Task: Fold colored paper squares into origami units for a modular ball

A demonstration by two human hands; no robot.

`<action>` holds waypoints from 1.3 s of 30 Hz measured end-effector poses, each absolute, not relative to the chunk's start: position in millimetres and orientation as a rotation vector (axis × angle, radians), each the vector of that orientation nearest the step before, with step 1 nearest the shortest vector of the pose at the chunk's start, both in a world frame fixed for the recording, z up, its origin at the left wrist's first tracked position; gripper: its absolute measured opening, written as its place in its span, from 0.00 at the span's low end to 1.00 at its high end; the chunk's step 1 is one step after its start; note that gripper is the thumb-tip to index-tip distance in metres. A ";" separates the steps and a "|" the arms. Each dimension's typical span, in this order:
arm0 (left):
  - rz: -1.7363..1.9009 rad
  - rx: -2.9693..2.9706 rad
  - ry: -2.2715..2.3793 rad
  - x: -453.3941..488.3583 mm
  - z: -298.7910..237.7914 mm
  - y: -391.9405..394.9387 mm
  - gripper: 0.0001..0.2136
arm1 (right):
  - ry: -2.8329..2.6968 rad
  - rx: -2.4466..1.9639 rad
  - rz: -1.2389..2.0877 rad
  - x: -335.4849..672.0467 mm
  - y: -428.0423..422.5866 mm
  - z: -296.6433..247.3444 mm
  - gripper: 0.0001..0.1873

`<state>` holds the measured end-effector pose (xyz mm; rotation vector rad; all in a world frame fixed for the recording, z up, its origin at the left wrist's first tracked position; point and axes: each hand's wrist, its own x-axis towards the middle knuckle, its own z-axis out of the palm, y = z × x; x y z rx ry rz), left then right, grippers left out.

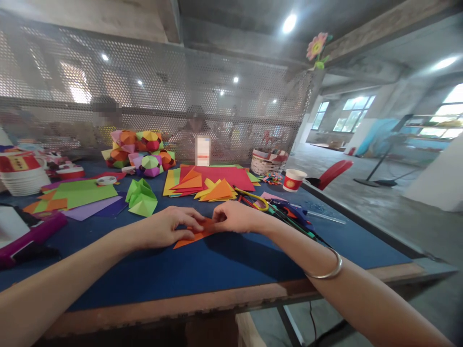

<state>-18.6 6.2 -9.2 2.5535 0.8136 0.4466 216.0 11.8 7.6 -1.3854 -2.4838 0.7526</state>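
Observation:
A folded piece of orange paper [188,240] lies on the blue tabletop near the front edge. My left hand [162,227] grips its left part, with the thumb low and the fingers curled over the top. At its right end, my right hand [237,217] pinches the same paper between thumb and fingers. The two hands nearly meet, and they cover much of the sheet. Just beyond them lie folded yellow and orange paper pieces [218,191]. A green folded paper piece [142,196] stands beyond my left hand.
Behind are red paper sheets [226,177] and several paper balls [150,165]. Scissors [262,201] and a blue glue gun [294,212] lie right, near a paper cup [294,180] and a basket [267,161]. Stacked cups [21,173] and a purple-and-white object [36,238] stand left.

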 end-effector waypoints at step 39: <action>0.429 2.483 0.787 -21.4 -10.3 10.9 0.11 | -2.385 -1.311 0.756 245.8 33.6 17.3 0.07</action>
